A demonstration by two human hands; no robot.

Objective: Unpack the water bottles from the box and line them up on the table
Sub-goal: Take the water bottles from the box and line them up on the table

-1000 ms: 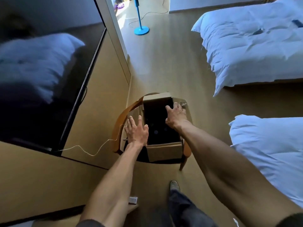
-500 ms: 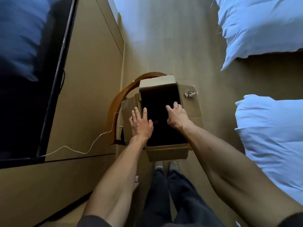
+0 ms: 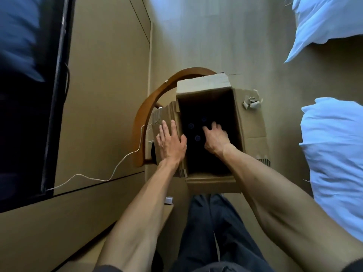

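I'm looking straight down into the open cardboard box (image 3: 249, 122), which sits on a wooden chair (image 3: 141, 126) with a curved brown back, its four flaps folded outward. My left hand (image 3: 170, 141) lies flat, fingers straight and together, pressing on the left flap at the box's rim. My right hand (image 3: 216, 137) is down inside the box opening, fingers bent and spread over the dark interior; I cannot tell whether they have hold of anything, as the inside is too dark. Just left of that hand I can make out three round blue bottle caps (image 3: 197, 138), close together deep in the box, so the water bottles are in there standing upright; their bodies are lost in shadow. A scrap of torn tape (image 3: 252, 102) clings to the right flap. A thin white cable (image 3: 110, 176) runs from the chair across to the dark screen (image 3: 29, 105) on the left. White bedding (image 3: 332, 154) lies to the right, and my dark trousers (image 3: 212, 228) show below the box
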